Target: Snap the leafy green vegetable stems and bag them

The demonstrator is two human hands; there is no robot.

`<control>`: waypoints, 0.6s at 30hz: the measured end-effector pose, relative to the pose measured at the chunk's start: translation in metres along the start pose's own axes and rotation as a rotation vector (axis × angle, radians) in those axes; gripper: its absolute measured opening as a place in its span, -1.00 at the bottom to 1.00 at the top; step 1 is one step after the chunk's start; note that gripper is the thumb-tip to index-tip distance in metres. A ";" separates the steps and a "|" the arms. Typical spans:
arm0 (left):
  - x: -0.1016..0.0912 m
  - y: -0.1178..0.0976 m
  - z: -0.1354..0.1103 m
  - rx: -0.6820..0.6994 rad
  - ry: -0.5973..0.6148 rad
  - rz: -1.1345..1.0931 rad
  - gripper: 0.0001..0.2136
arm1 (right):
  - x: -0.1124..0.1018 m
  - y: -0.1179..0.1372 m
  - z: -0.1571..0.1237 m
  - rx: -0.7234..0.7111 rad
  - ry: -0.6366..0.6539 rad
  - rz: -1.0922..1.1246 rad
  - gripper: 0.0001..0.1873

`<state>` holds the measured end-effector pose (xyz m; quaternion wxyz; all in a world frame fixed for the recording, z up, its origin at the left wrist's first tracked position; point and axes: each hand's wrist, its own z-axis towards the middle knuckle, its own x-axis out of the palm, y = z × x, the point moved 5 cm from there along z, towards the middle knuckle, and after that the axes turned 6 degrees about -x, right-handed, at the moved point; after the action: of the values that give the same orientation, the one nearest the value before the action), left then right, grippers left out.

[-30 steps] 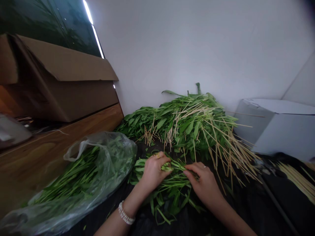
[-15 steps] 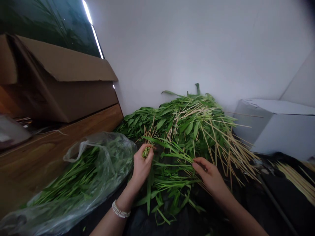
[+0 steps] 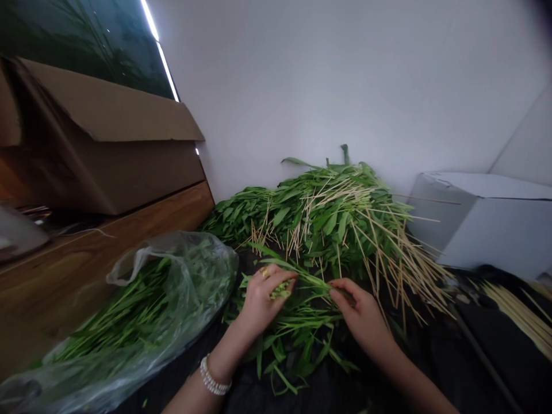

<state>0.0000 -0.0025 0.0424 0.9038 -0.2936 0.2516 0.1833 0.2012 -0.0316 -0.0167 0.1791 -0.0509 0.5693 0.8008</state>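
Observation:
My left hand [image 3: 262,300], with a ring and a bead bracelet, is closed round a folded wad of green stems [image 3: 280,289]. My right hand [image 3: 360,311] pinches the same long leafy stems [image 3: 310,280] a little to the right. Both hands rest over a loose heap of cut greens [image 3: 297,339] on a black sheet. Just beyond lies a big pile of greens threaded on bamboo skewers [image 3: 340,224].
A clear plastic bag of greens [image 3: 146,310] lies at the left beside a wooden ledge [image 3: 107,247] bearing a cardboard box [image 3: 107,149]. A white box [image 3: 487,218] stands at the right, with loose skewers [image 3: 521,313] near it. A white wall is behind.
My left hand, which had lifted up and left with the wad, has come back down and right towards my right hand. My right hand has stayed on the stems.

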 end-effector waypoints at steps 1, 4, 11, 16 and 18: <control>0.003 -0.002 -0.001 0.028 0.038 0.024 -0.84 | 0.001 0.002 -0.001 -0.017 0.004 -0.024 -0.73; 0.011 -0.005 -0.004 0.085 0.133 0.108 -0.83 | 0.005 0.005 -0.004 -0.079 0.011 -0.089 -0.75; 0.023 -0.008 -0.006 0.092 0.275 0.279 -0.82 | 0.011 0.014 -0.007 -0.216 0.037 -0.188 -0.81; 0.027 -0.010 -0.008 0.105 0.348 0.367 -0.81 | 0.012 0.023 -0.010 -0.318 0.044 -0.283 -0.82; 0.025 -0.010 -0.007 0.097 0.341 0.376 -0.83 | 0.011 0.025 -0.009 -0.342 0.059 -0.321 -0.81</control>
<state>0.0224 -0.0100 0.0278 0.8113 -0.2244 0.4592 0.2837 0.1814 -0.0450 -0.0011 0.2761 -0.1936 0.4149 0.8451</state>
